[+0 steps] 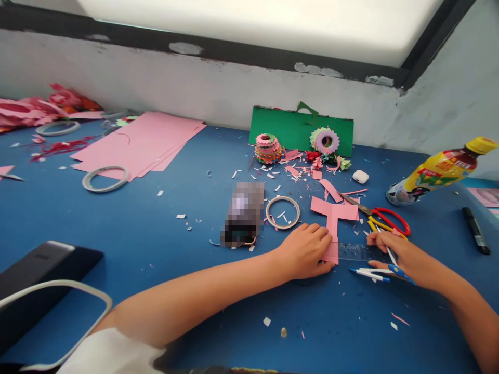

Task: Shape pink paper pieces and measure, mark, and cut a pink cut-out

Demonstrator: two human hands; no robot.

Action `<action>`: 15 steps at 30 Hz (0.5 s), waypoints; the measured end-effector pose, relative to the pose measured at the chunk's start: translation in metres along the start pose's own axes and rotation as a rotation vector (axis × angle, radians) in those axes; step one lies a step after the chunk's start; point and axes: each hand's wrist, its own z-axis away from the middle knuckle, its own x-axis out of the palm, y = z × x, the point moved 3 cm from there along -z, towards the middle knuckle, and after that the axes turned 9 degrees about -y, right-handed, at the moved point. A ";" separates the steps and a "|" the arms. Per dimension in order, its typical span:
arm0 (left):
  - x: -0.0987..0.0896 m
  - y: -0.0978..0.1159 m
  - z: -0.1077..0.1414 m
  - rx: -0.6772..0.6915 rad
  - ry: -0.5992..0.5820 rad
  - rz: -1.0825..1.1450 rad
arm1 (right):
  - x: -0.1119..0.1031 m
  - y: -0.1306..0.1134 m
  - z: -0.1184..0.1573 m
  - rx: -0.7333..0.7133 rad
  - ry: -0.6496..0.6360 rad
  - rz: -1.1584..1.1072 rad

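Note:
A pink paper cross shape point(332, 215) lies on the blue table. My left hand point(306, 252) presses its lower end flat, fingers together. A clear ruler point(353, 251) extends from that end to the right, toward my right hand point(405, 257). That hand is closed around a slim white tool, perhaps a pen, and its fingers are at the ruler's right part. A blue and white compass point(374, 272) lies by its lower fingers; whether it is gripped is unclear. Red and yellow-handled scissors point(366, 209) rest open just beyond the right hand, beside a pink strip point(330, 190).
A tape roll point(283, 212) and blurred phone-like object point(245, 213) lie left of the cross. Paper ornaments point(268, 148) stand before a green board point(284, 124). A bottle point(436, 174) and black marker point(475, 230) are at right; pink sheets point(148, 140) lie back left.

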 end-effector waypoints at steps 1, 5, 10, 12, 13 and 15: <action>0.000 0.001 0.000 -0.011 -0.001 -0.004 | 0.002 0.000 -0.001 -0.011 -0.049 -0.004; 0.001 0.008 0.005 -0.024 0.039 -0.063 | 0.007 0.000 -0.001 -0.018 -0.108 -0.041; 0.010 0.033 0.021 0.061 0.101 -0.171 | 0.012 0.000 0.003 -0.021 -0.061 -0.071; 0.016 0.041 0.025 0.090 0.088 -0.177 | 0.014 0.000 0.005 -0.014 -0.054 -0.077; 0.018 0.044 0.026 0.103 0.082 -0.181 | 0.014 0.000 0.006 -0.011 -0.053 -0.080; 0.022 0.047 0.026 0.117 0.078 -0.190 | 0.015 0.000 0.007 -0.012 -0.050 -0.086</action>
